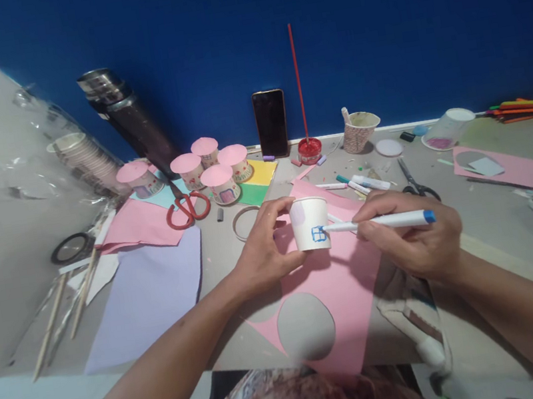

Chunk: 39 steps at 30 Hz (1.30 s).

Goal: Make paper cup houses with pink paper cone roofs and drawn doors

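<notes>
A small white paper cup (304, 220) is held upright by my left hand (266, 243), its thumb at the base and fingers near the rim. On the cup's side are a blue window-like drawing (318, 234) and a pale purple patch. My right hand (411, 234) grips a white marker (386, 222) with a blue end, its tip touching the cup at the drawing. Beneath the hands lies pink paper (331, 290) with a round hole cut in it.
Several decorated cups with pink cone tops (221, 183), red-handled scissors (188, 210) and coloured paper (160, 297) lie left. A phone (271, 123) leans on the blue wall beside a red pot (310, 151) with a tall stick. Black scissors (416, 184) and markers lie right.
</notes>
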Tool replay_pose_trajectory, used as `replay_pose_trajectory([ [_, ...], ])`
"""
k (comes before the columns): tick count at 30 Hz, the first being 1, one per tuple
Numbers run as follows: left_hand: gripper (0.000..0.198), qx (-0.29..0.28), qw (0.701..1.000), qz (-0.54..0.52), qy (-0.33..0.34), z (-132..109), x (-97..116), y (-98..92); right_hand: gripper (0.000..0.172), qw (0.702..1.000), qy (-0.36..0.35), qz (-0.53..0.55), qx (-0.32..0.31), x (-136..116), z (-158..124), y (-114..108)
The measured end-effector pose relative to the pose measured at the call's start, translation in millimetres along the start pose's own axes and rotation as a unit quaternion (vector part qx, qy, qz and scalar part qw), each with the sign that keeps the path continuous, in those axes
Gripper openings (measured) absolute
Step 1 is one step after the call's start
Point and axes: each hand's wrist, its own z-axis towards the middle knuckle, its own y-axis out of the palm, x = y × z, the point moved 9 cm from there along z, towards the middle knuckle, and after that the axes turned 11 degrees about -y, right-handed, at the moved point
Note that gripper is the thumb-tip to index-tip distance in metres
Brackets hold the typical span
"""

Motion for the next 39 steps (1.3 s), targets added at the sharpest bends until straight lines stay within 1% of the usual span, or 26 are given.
replay_pose_trajectory([
  [9, 0.068, 0.004, 1.0, -0.008, -0.008, 0.0, -1.6, -0.5, 0.014, 0.999, -0.008, 0.035, -0.012, -2.7, 3.0, 1.9],
  [19, 0.068, 0.004, 1.0, -0.009, -0.007, -0.3, -1.0, -0.8, 0.017, 0.999, -0.004, 0.032, -0.014, -2.3, 1.6, 2.0],
  [22, 0.069, 0.007, 1.0, -0.008, -0.008, 0.3, -1.2, -1.0, 0.017, 1.0, -0.003, 0.02, -0.004, -1.8, 1.4, 0.0],
  [28, 0.068, 0.004, 1.0, -0.015, -0.006, 0.6, -2.4, 0.1, 0.016, 0.999, -0.005, 0.042, -0.013, -1.4, 0.8, 2.7],
  [39, 0.066, 0.003, 1.0, -0.007, -0.006, 0.1, 0.8, -0.3, 0.013, 1.0, 0.006, -0.007, 0.004, 4.7, -3.4, -0.7],
])
